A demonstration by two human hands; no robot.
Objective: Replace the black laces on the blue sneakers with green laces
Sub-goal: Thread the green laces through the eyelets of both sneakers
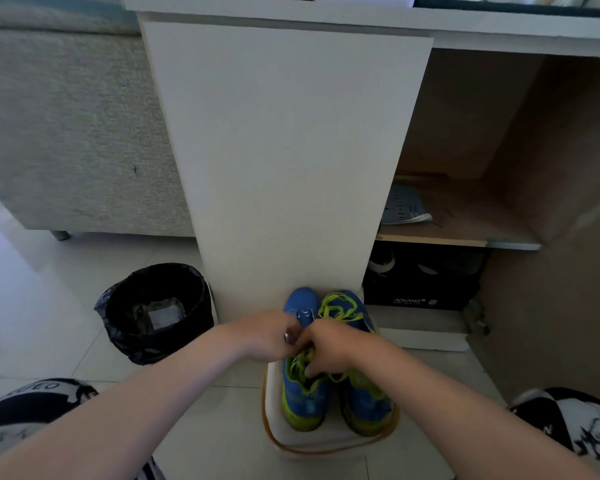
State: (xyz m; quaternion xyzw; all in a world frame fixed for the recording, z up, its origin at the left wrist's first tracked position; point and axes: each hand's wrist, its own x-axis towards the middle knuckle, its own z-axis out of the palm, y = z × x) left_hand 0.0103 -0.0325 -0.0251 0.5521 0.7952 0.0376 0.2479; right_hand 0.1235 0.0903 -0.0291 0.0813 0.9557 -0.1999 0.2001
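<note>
Two blue sneakers with lime-green trim stand side by side, toes pointing away from me, on a white mat (329,441). The right sneaker (362,393) carries a green lace (340,310) tied over its front. Over the left sneaker (303,400) both hands meet. My left hand (267,336) and my right hand (329,344) each pinch a strand of that shoe's green lace (300,363) above the tongue. The fingers hide where the strands cross. No black lace is in view.
A white cabinet panel (284,161) rises just behind the sneakers. A black-lined waste bin (158,308) stands on the tiled floor to the left. An open shelf unit at right holds papers (404,207) and a black shoebox (423,282). A grey sofa (73,126) fills the far left.
</note>
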